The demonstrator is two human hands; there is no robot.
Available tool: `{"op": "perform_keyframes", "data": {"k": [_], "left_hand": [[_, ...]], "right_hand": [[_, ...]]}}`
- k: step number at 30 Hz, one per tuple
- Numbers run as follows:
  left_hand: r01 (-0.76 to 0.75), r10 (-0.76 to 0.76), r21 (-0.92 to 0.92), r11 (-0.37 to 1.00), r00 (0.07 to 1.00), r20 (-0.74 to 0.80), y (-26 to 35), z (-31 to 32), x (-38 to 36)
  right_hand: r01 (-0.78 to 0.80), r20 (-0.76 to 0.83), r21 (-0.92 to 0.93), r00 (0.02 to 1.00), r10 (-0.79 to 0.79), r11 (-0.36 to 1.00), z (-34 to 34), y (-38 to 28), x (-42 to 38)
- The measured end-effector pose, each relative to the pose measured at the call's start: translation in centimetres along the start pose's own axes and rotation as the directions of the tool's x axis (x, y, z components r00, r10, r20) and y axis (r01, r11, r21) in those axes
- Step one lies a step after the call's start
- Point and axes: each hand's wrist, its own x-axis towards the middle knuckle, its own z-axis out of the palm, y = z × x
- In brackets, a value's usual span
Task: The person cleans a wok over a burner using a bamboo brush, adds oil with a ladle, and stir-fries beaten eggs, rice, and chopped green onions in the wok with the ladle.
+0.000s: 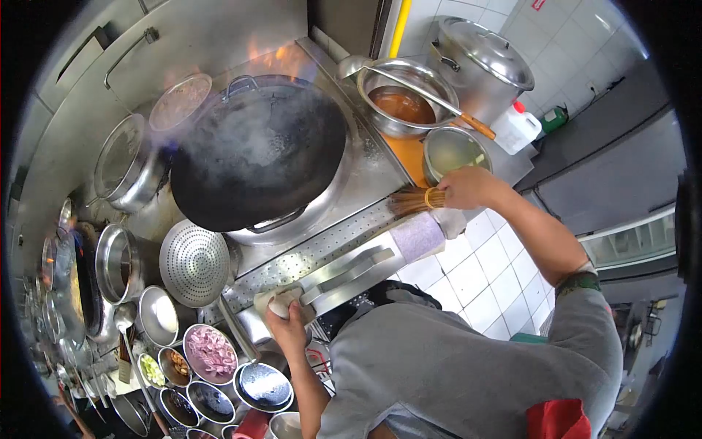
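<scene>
My right hand [468,188] is closed around a bamboo wok brush [409,202] tied with a yellowish band. The brush's bristles point left over the perforated metal strip at the stove's front. My left hand [289,326] grips a folded beige cloth [278,301] beside the long metal front rail [351,272]. A large black wok [219,183] sits on the burner beyond both hands, smoke rising from inside it. Flames [281,60] burn at its back edge. Near my right hand stands a bowl of cloudy yellowish liquid [455,152].
At the right, a ladle [431,95] lies across a steel basin [376,69] of brown liquid; a lidded stockpot [482,55] and white jug [515,130] stand behind. A perforated skimmer [194,263], pots and several ingredient bowls, one with sliced pink meat [211,353], crowd the left.
</scene>
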Motion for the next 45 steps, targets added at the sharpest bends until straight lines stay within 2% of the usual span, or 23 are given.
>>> {"op": "perform_keyframes", "data": {"k": [3,5,9,11,12,13,14,16,17,20,21,22,24,25,26,27,28,29,30,32,35,42,45], "left_hand": [[0.031,-0.031,0.007,1.0,1.0,-0.003,2.4,-0.4,0.0],[0.042,-0.043,0.027,0.999,0.999,0.029,1.6,-0.3,0.2],[0.071,-0.069,-0.027,0.997,0.995,0.073,1.9,-1.1,-0.1],[0.045,-0.047,0.021,0.999,0.995,0.086,1.4,-1.7,0.0],[0.041,-0.047,0.079,0.996,0.996,0.074,1.1,-1.5,0.0],[0.077,-0.073,0.235,0.969,0.997,-0.024,5.5,-1.7,-0.7],[-0.007,0.024,0.255,0.967,0.997,-0.067,7.5,-1.7,-0.4],[-0.163,0.218,0.321,0.933,0.965,-0.146,10.4,-2.0,0.3],[-0.183,0.241,0.339,0.923,0.961,-0.136,12.8,-1.9,1.2],[-0.425,0.493,0.429,0.797,0.869,-0.054,19.6,-0.9,4.2],[-0.49,0.549,0.48,0.728,0.836,0.021,22.0,-0.6,5.3],[-0.534,0.581,0.53,0.659,0.808,0.093,24.0,-0.1,6.1],[-0.59,0.687,0.569,0.574,0.724,0.058,21.7,2.7,8.3],[-0.569,0.748,0.626,0.533,0.663,-0.033,20.7,4.2,9.1],[-0.606,0.695,0.479,0.635,0.719,-0.01,19.9,4.6,10.1],[-0.549,0.625,0.578,0.603,0.776,0.085,18.9,5.5,10.5],[-0.602,0.743,0.587,0.541,0.67,0.002,19.1,6.1,10.2],[-0.621,0.738,0.495,0.607,0.673,-0.06,20.2,6.6,9.6],[-0.546,0.617,0.461,0.699,0.787,-0.004,21.9,6.8,9.0],[-0.464,0.551,0.399,0.791,0.823,-0.137,24.4,7.7,8.2],[-0.386,0.533,0.51,0.769,0.828,-0.176,22.8,10.4,8.7],[-0.341,0.483,0.466,0.816,0.845,-0.228,24.3,12.0,8.6],[-0.303,0.349,0.356,0.884,0.935,-0.07,25.2,10.8,8.3]], "right_hand": [[-0.048,-0.093,0.064,0.994,0.054,0.997,-0.8,-2.7,-0.2],[-0.049,-0.121,0.106,0.991,0.062,0.993,0.5,-3.1,1.8],[0.081,-0.028,-0.036,0.996,-0.082,0.996,4.0,0.0,0.4],[-0.022,-0.054,0.14,0.998,0.03,0.99,0.8,-0.8,-3.4],[-0.017,-0.151,0.222,0.987,0.051,0.975,1.5,-0.6,-3.7],[0.005,-0.24,0.3,0.968,0.071,0.954,2.8,-0.5,-3.5],[0.04,-0.321,0.376,0.943,0.09,0.926,4.2,-0.9,-3.0],[-0.038,-0.283,0.538,0.933,0.223,0.842,7.9,-3.7,0.3],[-0.071,-0.254,0.607,0.926,0.278,0.791,9.2,-4.8,1.9],[0.059,-0.335,0.417,0.937,0.093,0.907,12.3,-5.1,4.3],[0.114,-0.363,0.342,0.932,0.02,0.933,12.2,-4.4,5.6],[0.119,-0.444,0.443,0.89,0.102,0.889,10.9,-2.7,5.4],[0.198,-0.564,0.573,0.799,0.207,0.795,8.3,0.4,5.3],[0.24,-0.586,0.619,0.776,0.235,0.748,7.8,1.7,5.4],[0.274,-0.577,0.663,0.78,0.242,0.697,8.2,2.2,5.7],[0.293,-0.538,0.702,0.815,0.214,0.649,9.8,1.9,6.2],[0.286,-0.475,0.728,0.865,0.158,0.624,12.0,1.3,6.8],[0.269,-0.41,0.738,0.907,0.096,0.619,14.4,0.7,7.4],[0.241,-0.351,0.733,0.935,0.049,0.636,17.1,-0.3,7.4],[0.239,-0.286,0.737,0.958,-0.029,0.632,17.6,-1.2,7.5],[0.25,-0.274,0.776,0.961,-0.048,0.578,14.7,-0.6,7.8],[0.327,-0.34,0.853,0.94,-0.044,0.407,2.2,4.5,9.0],[0.406,-0.395,0.85,0.913,-0.103,0.335,-3.8,4.7,9.4]]}}
